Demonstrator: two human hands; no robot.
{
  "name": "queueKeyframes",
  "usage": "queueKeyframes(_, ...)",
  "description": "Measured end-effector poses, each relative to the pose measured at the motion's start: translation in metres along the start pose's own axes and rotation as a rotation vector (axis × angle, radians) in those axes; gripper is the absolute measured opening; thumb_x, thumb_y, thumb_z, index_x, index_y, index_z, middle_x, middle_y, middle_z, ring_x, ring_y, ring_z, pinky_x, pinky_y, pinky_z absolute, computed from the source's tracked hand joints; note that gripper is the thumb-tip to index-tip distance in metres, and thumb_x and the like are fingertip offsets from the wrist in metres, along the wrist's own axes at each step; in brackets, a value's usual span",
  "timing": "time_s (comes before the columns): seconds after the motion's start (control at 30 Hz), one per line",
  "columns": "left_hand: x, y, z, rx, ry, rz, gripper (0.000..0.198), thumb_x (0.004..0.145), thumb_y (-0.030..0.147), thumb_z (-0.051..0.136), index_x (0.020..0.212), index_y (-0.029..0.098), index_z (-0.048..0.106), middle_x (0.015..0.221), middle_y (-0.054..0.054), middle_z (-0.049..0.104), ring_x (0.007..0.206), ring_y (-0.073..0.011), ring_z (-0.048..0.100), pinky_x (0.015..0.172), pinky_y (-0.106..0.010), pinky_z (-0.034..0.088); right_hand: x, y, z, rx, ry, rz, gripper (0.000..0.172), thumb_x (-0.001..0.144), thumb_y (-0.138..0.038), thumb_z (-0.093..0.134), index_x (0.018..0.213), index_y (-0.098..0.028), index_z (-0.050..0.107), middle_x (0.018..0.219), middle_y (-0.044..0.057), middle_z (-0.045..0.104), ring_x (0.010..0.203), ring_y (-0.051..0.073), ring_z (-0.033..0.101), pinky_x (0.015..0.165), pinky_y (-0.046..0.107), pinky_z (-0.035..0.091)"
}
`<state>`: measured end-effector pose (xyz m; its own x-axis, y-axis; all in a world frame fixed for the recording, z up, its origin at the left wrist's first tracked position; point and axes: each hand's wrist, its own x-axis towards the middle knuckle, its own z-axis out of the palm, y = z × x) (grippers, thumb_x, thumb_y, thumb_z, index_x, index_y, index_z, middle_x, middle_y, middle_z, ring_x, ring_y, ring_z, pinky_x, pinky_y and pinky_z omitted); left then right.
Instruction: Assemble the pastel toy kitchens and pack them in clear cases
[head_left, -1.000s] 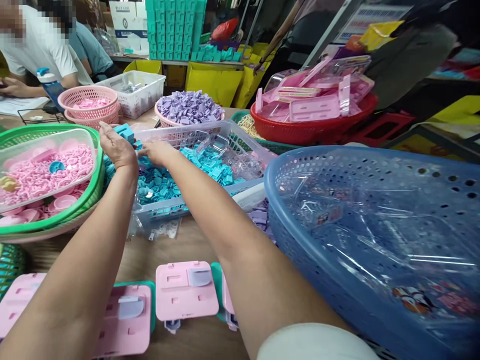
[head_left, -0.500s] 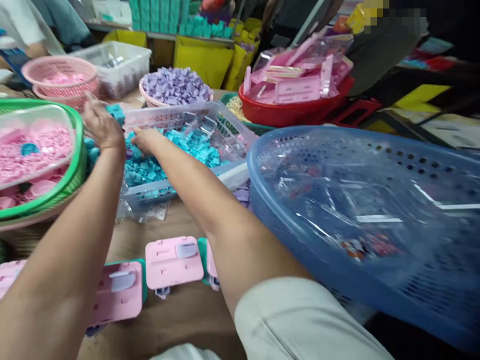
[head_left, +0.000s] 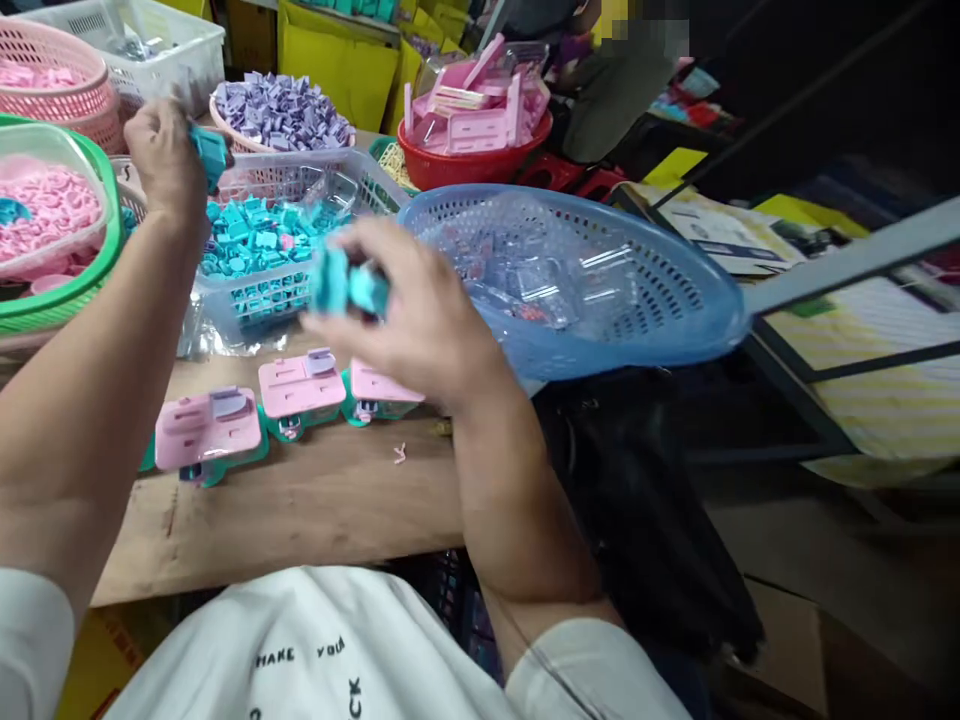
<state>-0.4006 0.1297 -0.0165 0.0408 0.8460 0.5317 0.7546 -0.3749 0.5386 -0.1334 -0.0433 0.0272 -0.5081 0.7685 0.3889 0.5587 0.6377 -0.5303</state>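
Observation:
My left hand (head_left: 166, 150) is closed on a turquoise plastic piece (head_left: 211, 155) at the upper left, above the near side of a clear basket. Nearer to me, my right hand (head_left: 420, 310) grips turquoise plastic parts (head_left: 346, 283) between thumb and fingers; motion smears them, and I cannot tell their exact kind. Behind it, the clear basket (head_left: 259, 300) holds many loose turquoise pieces (head_left: 262, 232). Below the hands, a row of pink plastic plates (head_left: 301, 384) on turquoise bases lies on the wooden table (head_left: 300, 510). My right hand partly covers the rightmost plate (head_left: 379, 383).
A large blue basket (head_left: 645, 345) with clear plastic packs juts past the table edge on the right. Farther back stand a red basin (head_left: 469, 165) of pink parts and a basket of purple pieces (head_left: 281, 112). A green basket (head_left: 112, 220) with pink parts stands left.
My right hand has come out of the clear basket towards me, with turquoise parts in it. My left hand still holds its turquoise piece. The camera view has turned right and down.

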Motion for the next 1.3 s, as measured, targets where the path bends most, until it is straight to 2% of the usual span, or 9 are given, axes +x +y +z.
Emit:
queueKeyframes(0.07,-0.044,0.055,-0.011,-0.143,0.011,-0.159,0.049,0.106,0.044,0.016,0.119,0.012,0.05,0.107,-0.001,0.068,0.072,-0.0052,0.046,0.065,-0.022,0.046,-0.084,0.004,0.002,0.108,-0.034,0.017,0.051,0.079,-0.027,0.076,0.126,-0.023,0.058,0.108,0.001,0.065,0.095,0.017,0.064,0.087,0.03,0.054)
queueKeyframes(0.17,-0.112,0.128,-0.007,0.02,-0.382,-0.045,0.036,0.099,0.04,0.041,0.107,0.015,0.066,0.104,-0.004,0.075,0.078,-0.012,0.06,0.071,-0.027,0.052,-0.179,0.039,0.032,0.072,-0.077,0.252,0.042,0.08,-0.028,0.073,0.121,-0.026,0.063,0.102,0.002,0.065,0.088,0.019,0.065,0.084,0.033,0.054)
queueKeyframes(0.33,-0.172,0.184,0.048,0.496,-0.684,0.094,0.043,0.091,0.03,0.05,0.126,0.009,0.063,0.127,-0.016,0.066,0.112,-0.0281,0.067,0.093,-0.035,0.054,-0.238,0.091,0.077,-0.206,0.042,0.654,0.033,0.084,-0.043,0.071,0.106,-0.019,0.065,0.11,0.012,0.063,0.094,0.026,0.065,0.079,0.037,0.053)
queueKeyframes(0.5,-0.173,0.195,0.075,0.693,-0.786,0.088,0.047,0.092,0.034,0.049,0.128,0.006,0.061,0.128,-0.021,0.066,0.117,-0.0315,0.067,0.095,-0.036,0.054,-0.243,0.098,0.075,-0.212,0.038,0.545,0.03,0.088,-0.037,0.069,0.113,-0.022,0.068,0.113,0.012,0.063,0.097,0.026,0.066,0.08,0.035,0.052)
queueKeyframes(0.73,-0.164,0.211,0.071,0.744,-0.925,0.112,0.05,0.092,0.031,0.049,0.136,0.01,0.059,0.134,-0.018,0.065,0.121,-0.0277,0.065,0.097,-0.031,0.052,-0.231,0.091,0.082,-0.074,0.094,0.372,0.013,0.091,-0.033,0.065,0.096,-0.022,0.067,0.096,0.009,0.072,0.091,0.024,0.068,0.081,0.034,0.052)
queueKeyframes(0.9,-0.162,0.221,0.067,0.788,-0.989,0.124,0.049,0.093,0.026,0.046,0.14,0.015,0.058,0.138,-0.015,0.063,0.122,-0.0265,0.064,0.096,-0.03,0.051,-0.224,0.09,0.092,-0.094,0.087,0.421,0.008,0.089,-0.027,0.066,0.091,-0.021,0.068,0.097,0.011,0.074,0.091,0.026,0.069,0.078,0.033,0.052)
queueKeyframes(1.07,-0.184,0.221,0.057,0.718,-0.972,0.181,0.052,0.09,0.021,0.046,0.14,0.025,0.059,0.139,-0.009,0.064,0.115,-0.0231,0.067,0.093,-0.029,0.051,-0.224,0.093,0.05,0.048,0.229,0.36,0.026,0.093,-0.041,0.063,0.107,-0.02,0.07,0.096,0.008,0.076,0.081,0.023,0.071,0.074,0.032,0.054)
queueKeyframes(1.17,-0.195,0.215,0.052,0.638,-0.97,0.181,0.05,0.09,0.025,0.049,0.139,0.029,0.06,0.137,-0.006,0.065,0.113,-0.0218,0.068,0.092,-0.028,0.05,-0.199,0.086,0.024,-0.024,0.262,0.22,0.036,0.098,-0.044,0.054,0.123,-0.021,0.067,0.111,0.01,0.075,0.095,0.023,0.071,0.084,0.033,0.054)
queueKeyframes(1.3,-0.195,0.2,0.043,0.545,-0.817,0.118,0.052,0.094,0.032,0.047,0.145,0.022,0.052,0.137,-0.008,0.065,0.12,-0.021,0.065,0.097,-0.026,0.048,-0.144,0.085,0.021,-0.197,0.087,0.056,0.031,0.099,-0.033,0.055,0.126,-0.023,0.068,0.118,0.007,0.074,0.11,0.025,0.063,0.098,0.037,0.049)
